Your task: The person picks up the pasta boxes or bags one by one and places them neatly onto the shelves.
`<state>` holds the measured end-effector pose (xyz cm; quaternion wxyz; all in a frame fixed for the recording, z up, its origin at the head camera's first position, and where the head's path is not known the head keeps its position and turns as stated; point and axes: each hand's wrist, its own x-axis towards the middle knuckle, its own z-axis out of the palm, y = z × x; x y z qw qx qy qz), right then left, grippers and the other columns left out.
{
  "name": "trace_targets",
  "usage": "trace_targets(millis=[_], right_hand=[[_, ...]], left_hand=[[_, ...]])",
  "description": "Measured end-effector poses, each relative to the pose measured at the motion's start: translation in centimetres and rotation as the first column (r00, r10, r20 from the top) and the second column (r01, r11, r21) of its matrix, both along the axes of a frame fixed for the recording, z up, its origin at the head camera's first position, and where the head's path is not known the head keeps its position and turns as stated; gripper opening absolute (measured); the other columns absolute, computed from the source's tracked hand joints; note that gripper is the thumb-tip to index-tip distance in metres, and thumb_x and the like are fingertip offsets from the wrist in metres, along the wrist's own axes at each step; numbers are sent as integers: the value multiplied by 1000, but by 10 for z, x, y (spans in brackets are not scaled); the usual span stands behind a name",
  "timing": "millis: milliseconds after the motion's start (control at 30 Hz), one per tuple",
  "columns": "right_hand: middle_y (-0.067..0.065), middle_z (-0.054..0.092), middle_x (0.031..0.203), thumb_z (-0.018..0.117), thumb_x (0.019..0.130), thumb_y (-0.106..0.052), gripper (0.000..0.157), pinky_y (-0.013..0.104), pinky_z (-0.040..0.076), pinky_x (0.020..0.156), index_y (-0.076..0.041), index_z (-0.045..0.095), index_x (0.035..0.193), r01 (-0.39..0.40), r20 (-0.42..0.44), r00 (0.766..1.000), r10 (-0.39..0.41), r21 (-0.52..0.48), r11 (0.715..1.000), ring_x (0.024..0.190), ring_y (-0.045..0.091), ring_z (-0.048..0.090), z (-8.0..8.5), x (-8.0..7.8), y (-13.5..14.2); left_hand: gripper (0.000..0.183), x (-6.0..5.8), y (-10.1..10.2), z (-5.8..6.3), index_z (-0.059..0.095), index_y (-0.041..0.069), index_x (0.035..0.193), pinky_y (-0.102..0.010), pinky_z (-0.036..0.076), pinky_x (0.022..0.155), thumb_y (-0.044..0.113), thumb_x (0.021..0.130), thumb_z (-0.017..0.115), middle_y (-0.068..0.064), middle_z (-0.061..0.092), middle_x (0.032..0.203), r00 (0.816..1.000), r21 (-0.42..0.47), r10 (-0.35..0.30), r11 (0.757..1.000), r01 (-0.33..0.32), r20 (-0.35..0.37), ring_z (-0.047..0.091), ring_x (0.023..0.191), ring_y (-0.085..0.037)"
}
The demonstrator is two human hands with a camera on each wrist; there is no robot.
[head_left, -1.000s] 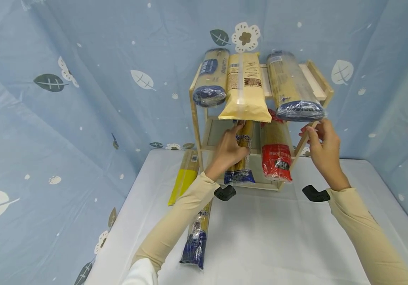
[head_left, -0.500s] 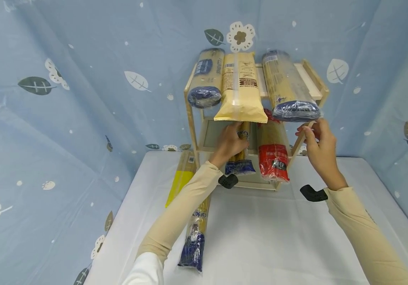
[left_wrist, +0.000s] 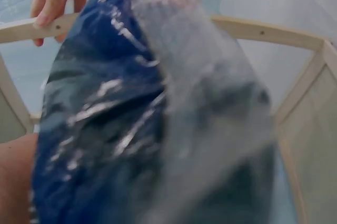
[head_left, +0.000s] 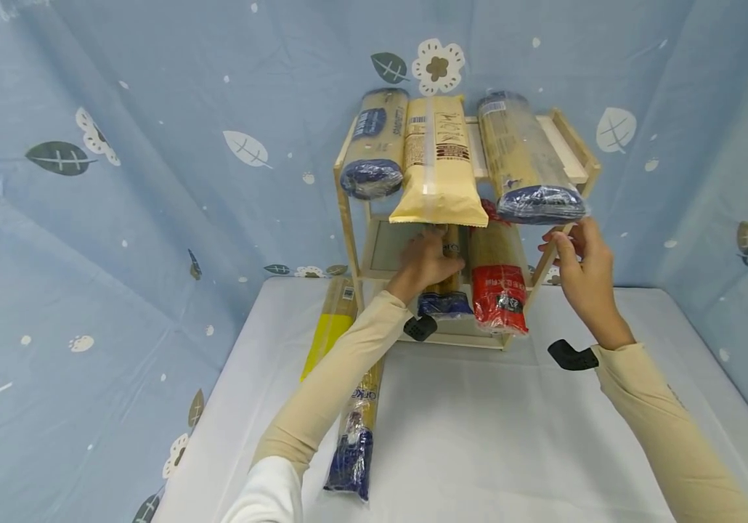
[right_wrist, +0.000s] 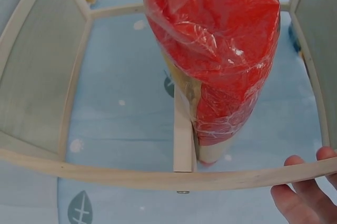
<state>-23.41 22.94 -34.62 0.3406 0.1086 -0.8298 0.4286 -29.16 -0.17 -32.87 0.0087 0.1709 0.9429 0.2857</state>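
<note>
On the rack's lower shelf, left grip (head_left: 425,260): curled round a blue-ended pasta pack (head_left: 444,303), thumb and fingers lying about its middle; the hand is a little blurred in the head view, and most of its fingers are hidden in the left wrist view.
Held pack: juts from the shelf with its blue end toward the person, its far part out of sight beneath the cream pack above; it fills much of the left wrist view.
Right grip (head_left: 586,272): thumb and fingers drawn together on a wooden bar (right_wrist: 121,176) at the right side of the rack (head_left: 348,232), gripping it from both sides.
Red pack (head_left: 498,290): just beside the held pack, on the right, its red end hanging forward; whether the two touch I cannot tell.
Top shelf: clear blue-labelled pack (head_left: 380,138) at left, cream pack (head_left: 439,163) next to it, then a gap and a clear blue-ended pack (head_left: 527,156), aslant at right.
Desk (head_left: 478,436): white-covered, carrying the rack; to the rack's left lie a yellow-banded pack (head_left: 331,327) and, nearer the person, a second blue-ended pack (head_left: 351,450), both partly covered by the left sleeve (head_left: 335,378).
Backdrop: blue cloth (head_left: 152,254) printed with leaves and flowers.
</note>
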Motion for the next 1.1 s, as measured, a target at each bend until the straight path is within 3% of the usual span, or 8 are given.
trace_targets(millis=[100,167,233,567,733,900,1100], right_hand=[[18,63,99,48,100,-12,30,7,44,68,1,46,127,3,-33,999,-3,18,1000,84,-10,55,0,0,-1],[18,63,98,48,100,-12,28,7,44,67,5,47,123,1,-47,999,0,23,1000,83,-10,55,0,-1,-1],[18,63,97,48,100,-12,27,8,43,66,7,47,119,0,-53,999,1,23,1000,83,-10,56,0,-2,-2],[17,64,97,47,100,-12,26,10,46,64,6,47,119,-17,-32,999,16,-14,1000,82,-8,58,-1,-2,-4],[16,63,99,46,100,-14,28,9,46,66,4,46,122,-7,0,1000,7,-25,1000,84,-6,59,-1,0,-3],[17,63,100,46,101,-15,29,8,45,67,3,46,123,-3,6,1000,4,-23,1000,85,-5,59,0,2,-2],[17,63,101,46,101,-15,30,5,43,68,3,46,125,2,10,1000,-2,-23,1000,85,-6,57,0,3,-1]], left_hand=[[73,1,2,-3,33,14,148,-35,46,64,41,87,62,-11,63,98,1000,-93,0,996,0,-3,56,88,-28],[75,2,3,-6,30,17,150,-46,47,84,46,88,60,-18,51,131,1000,-127,3,992,-2,10,47,115,-38],[77,3,2,-8,26,20,151,-55,41,94,51,89,58,-19,33,148,1000,-151,3,989,1,30,35,128,-43],[75,5,-3,-8,25,25,151,-58,41,93,57,90,53,-24,30,148,1000,-242,-2,970,4,9,31,132,-42],[76,6,-5,-10,24,26,151,-52,46,83,61,89,50,-24,32,145,1000,-248,-17,969,14,-12,36,127,-41],[72,6,-11,-12,34,25,148,-50,46,84,61,88,53,-18,32,147,999,-161,-34,986,31,-16,36,125,-38],[62,10,-23,-14,45,16,143,-49,38,97,49,92,57,-15,40,140,990,-6,-133,991,133,-47,37,125,-34]])
